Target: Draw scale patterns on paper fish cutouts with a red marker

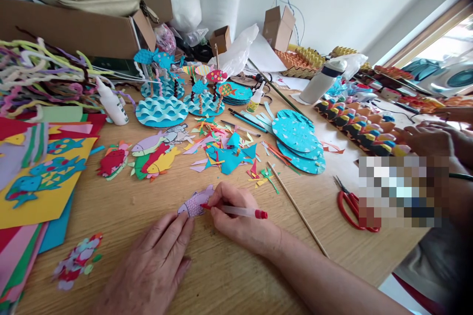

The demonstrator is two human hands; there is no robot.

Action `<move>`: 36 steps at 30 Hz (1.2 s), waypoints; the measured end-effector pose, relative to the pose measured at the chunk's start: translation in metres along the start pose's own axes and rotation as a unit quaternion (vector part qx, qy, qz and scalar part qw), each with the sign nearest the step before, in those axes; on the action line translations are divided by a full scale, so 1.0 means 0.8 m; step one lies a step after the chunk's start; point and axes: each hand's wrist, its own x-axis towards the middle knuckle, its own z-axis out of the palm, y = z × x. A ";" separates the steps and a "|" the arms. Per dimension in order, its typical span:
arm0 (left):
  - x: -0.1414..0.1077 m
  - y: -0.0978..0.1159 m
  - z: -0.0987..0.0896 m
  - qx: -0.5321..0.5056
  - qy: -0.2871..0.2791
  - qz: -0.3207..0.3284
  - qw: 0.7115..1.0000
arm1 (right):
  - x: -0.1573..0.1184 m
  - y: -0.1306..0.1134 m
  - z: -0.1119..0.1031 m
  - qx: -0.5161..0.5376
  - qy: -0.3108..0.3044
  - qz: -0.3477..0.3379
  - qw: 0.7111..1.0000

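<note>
A purple paper fish (pixel 195 204) with drawn scales lies flat on the wooden table (pixel 295 275). My right hand (pixel 236 216) pinches a red-capped pen (pixel 244 211), its red tip on the fish's body. The fingertips of my left hand (pixel 158 251) rest on the table and on the lower edge of the fish near its head; the fingers lie flat and extended. Just beyond are cut-out fish in purple, green, red and yellow (pixel 162 160), with a red one (pixel 113 161) to their left.
Teal paper scraps (pixel 231 155), blue discs (pixel 295 133), a wooden stick (pixel 297 206) and red-handled scissors (pixel 349 206) lie around. Coloured paper sheets (pixel 70 197) and confetti (pixel 79 261) are at left. Wavy blue stands (pixel 161 110), a glue bottle (pixel 113 103) stand behind. Another person's hands (pixel 424 140) are at right.
</note>
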 end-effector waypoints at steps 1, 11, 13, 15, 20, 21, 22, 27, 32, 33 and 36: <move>0.000 0.000 0.000 0.003 -0.001 0.000 1.000 | 0.000 0.000 0.000 0.001 0.000 0.001 1.000; -0.004 0.000 0.004 0.012 -0.014 0.013 1.000 | 0.000 -0.003 -0.001 -0.008 0.014 -0.001 1.000; -0.004 0.000 0.005 0.009 -0.013 0.014 1.000 | 0.000 -0.001 -0.001 -0.006 0.014 -0.004 1.000; -0.003 0.000 0.005 0.008 -0.012 0.015 1.000 | -0.001 0.000 -0.001 -0.002 0.013 -0.009 1.000; -0.003 -0.001 0.003 0.005 -0.014 0.021 1.000 | -0.001 -0.001 -0.002 0.027 0.019 -0.007 0.999; -0.003 -0.001 0.002 0.004 -0.015 0.021 1.000 | -0.001 -0.002 -0.002 0.032 0.020 -0.009 0.999; -0.003 -0.001 0.002 0.004 -0.014 0.018 1.000 | -0.001 -0.002 -0.001 0.035 0.020 -0.012 0.999; -0.002 0.000 0.002 0.005 -0.010 0.008 1.000 | 0.000 0.003 0.003 0.018 0.019 -0.025 0.999; -0.003 0.000 0.004 0.007 -0.017 0.007 1.000 | 0.000 0.005 0.004 0.012 0.011 -0.023 1.000; -0.003 0.000 0.004 0.007 -0.018 0.008 1.000 | 0.000 0.004 0.004 0.010 0.009 -0.024 1.000; -0.003 0.000 0.003 0.008 -0.013 0.009 1.000 | 0.000 0.004 0.004 0.008 0.011 -0.025 1.000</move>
